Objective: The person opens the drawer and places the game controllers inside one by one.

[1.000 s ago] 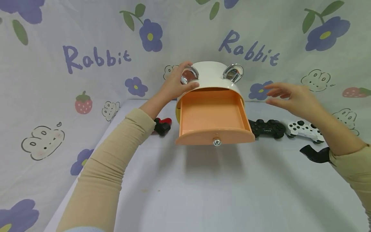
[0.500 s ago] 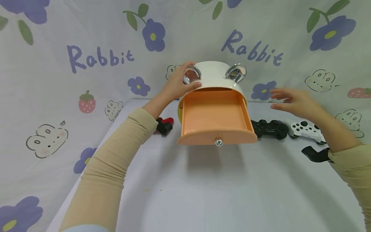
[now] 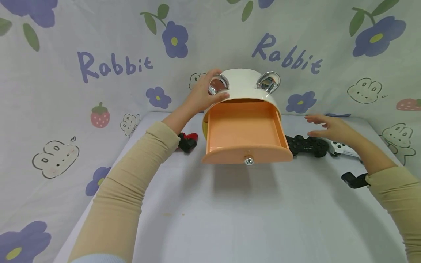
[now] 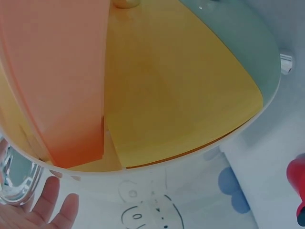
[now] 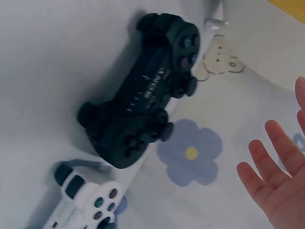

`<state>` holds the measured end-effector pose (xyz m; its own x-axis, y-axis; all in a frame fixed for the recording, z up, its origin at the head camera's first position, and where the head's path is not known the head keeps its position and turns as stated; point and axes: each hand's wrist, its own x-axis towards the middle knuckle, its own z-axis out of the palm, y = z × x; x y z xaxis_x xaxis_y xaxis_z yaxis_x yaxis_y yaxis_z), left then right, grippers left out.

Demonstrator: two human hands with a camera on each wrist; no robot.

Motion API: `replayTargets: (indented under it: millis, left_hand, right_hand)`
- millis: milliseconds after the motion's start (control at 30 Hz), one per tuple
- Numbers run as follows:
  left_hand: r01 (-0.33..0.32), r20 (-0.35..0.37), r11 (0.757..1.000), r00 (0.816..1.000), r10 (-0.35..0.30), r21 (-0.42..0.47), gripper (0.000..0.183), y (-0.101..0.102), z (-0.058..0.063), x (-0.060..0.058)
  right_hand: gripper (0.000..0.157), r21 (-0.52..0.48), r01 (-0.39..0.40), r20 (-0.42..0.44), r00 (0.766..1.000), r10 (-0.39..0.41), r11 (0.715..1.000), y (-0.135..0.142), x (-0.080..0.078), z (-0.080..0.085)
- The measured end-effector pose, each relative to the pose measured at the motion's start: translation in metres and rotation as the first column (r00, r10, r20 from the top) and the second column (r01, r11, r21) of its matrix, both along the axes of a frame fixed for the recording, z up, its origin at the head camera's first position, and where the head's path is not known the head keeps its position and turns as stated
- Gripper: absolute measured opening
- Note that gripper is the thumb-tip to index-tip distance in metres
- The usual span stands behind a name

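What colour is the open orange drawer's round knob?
The shiny round knob is silver, clearest in the head view.

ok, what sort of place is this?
Probably a staged tabletop recording setup, though the wider room isn't visible: a white table against a printed "Rabbit" backdrop, holding a white-topped cabinet with its orange drawer out and a black game controller.

Head cam's pretty evenly lit, light from above, soft grey shadows on the tabletop (image 3: 263, 233) under the drawer (image 3: 225, 155), tiny glints on the chrome knob (image 3: 249, 160). Both wrist cams look hazier and dimmer, with soft detail.
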<state>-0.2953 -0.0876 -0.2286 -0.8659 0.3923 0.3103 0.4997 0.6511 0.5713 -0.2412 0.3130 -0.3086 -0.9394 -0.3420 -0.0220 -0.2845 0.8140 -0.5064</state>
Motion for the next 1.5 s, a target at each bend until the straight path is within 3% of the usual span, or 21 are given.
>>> replayTargets:
  millis: [400, 600, 800, 967, 1133, 1500]
  left_hand:
    - [0.004, 0.000, 1.000, 1.000, -0.004, -0.001, 0.076, -0.001, -0.001, 0.000]
    - [0.004, 0.006, 1.000, 1.000, -0.004, -0.003, 0.076, 0.000, 0.000, 0.001]
    - [-0.001, 0.004, 1.000, 1.000, 0.001, -0.003, 0.076, 0.000, -0.001, 0.001]
    - [0.006, -0.013, 1.000, 1.000, -0.006, -0.002, 0.075, 0.000, -0.001, 0.000]
    - [0.004, -0.013, 1.000, 1.000, -0.004, -0.009, 0.075, -0.001, -0.001, -0.001]
    - [0.001, -0.005, 1.000, 1.000, -0.001, -0.015, 0.076, 0.000, 0.000, 0.000]
  right_hand:
    - [0.069, 0.033, -0.007, 0.117, 0.993, 0.003, 0.999, 0.007, -0.006, -0.044]
    - [0.070, 0.011, -0.025, 0.124, 0.992, 0.023, 1.000, 0.011, -0.009, -0.062]
    - [0.070, -0.016, -0.028, 0.124, 0.992, 0.030, 0.999, 0.010, -0.010, -0.070]
    - [0.065, -0.031, -0.090, 0.045, 0.995, 0.092, 0.995, 0.009, -0.012, -0.077]
    - [0.062, 0.018, -0.131, -0.028, 0.991, 0.132, 0.991, 0.008, -0.015, -0.084]
    - [0.069, 0.087, -0.063, 0.035, 0.998, 0.060, 0.994, 0.008, -0.024, -0.089]
